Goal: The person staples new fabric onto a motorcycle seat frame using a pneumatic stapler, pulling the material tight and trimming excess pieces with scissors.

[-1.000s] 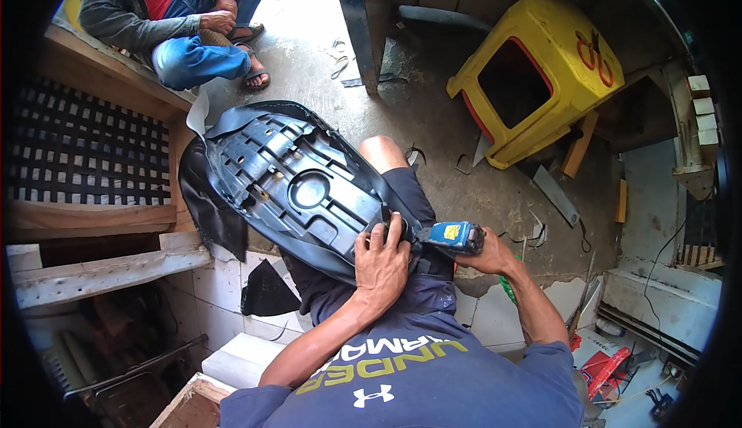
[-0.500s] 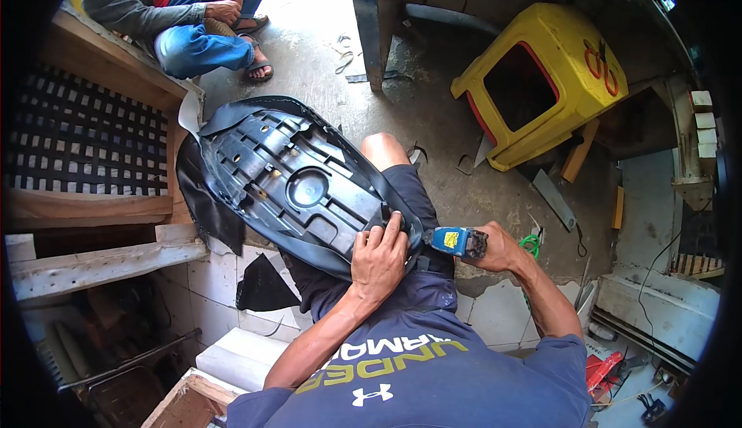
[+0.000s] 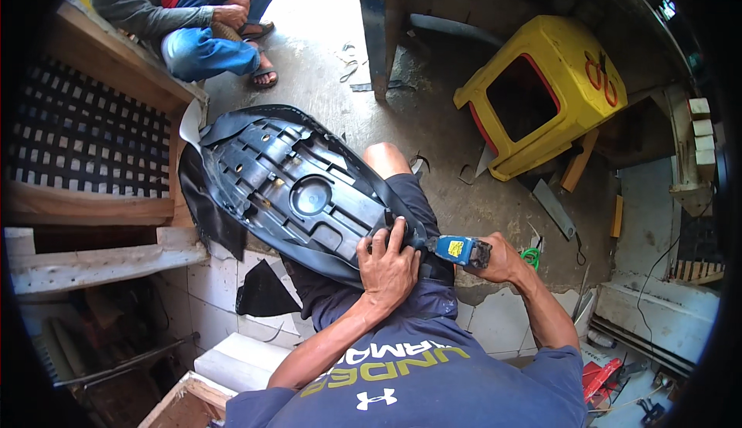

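Observation:
An upturned motorcycle seat (image 3: 267,169) lies across my lap, its black plastic base facing up. Black seat cover material (image 3: 210,200) is wrapped around the rim and hangs loose at the far left end. At the near right end, my left hand (image 3: 388,270) grips the cover at the edge, its fingers bent over onto the base. My right hand (image 3: 498,258) is closed around the handle of a blue staple gun (image 3: 457,249). The tool's nose meets the cover's edge just right of my left fingers; the exact contact point is hard to see.
A yellow plastic stool (image 3: 568,103) lies tipped at the far right, with scissors (image 3: 601,76) at it. A handsaw (image 3: 555,208) rests on the floor. A seated person (image 3: 209,34) is at the far left. A wooden frame with black webbing (image 3: 93,134) stands left. Green hose (image 3: 531,257) shows by my right wrist.
My left hand has shifted slightly right along the seat edge, its fingers spread a little more. The staple gun stays at the rim. The whole view has moved slightly.

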A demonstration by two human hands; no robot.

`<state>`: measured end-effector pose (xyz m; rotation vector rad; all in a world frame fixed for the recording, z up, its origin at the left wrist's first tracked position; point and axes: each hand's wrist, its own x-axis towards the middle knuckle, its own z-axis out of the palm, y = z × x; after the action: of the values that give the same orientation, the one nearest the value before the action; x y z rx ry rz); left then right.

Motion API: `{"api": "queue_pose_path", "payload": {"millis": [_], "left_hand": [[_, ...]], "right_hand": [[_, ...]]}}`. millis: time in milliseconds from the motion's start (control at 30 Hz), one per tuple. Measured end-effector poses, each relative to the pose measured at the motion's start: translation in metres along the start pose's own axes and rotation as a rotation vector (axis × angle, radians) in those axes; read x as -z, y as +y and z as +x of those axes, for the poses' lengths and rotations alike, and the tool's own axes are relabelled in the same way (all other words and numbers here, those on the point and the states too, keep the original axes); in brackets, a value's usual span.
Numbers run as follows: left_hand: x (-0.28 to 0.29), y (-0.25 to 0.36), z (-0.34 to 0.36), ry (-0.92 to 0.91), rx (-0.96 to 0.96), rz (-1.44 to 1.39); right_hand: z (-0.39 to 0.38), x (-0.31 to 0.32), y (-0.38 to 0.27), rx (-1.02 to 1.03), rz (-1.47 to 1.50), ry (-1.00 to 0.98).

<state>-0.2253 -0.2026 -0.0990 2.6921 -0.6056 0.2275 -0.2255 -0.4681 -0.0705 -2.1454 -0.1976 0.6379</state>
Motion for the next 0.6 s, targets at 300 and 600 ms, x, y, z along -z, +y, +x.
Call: {"api": "queue_pose_path", "payload": {"millis": [300,600], "left_hand": [[-0.013,-0.007,0.003,0.087,0.009,-0.029],[-0.02,-0.015,-0.001,0.096,-0.009,-0.003]], "right_hand": [[0.014,-0.017,0.002,0.141,-0.052,0.089],[0.041,-0.009,-0.049,-0.053,-0.509,-0.075]]}}
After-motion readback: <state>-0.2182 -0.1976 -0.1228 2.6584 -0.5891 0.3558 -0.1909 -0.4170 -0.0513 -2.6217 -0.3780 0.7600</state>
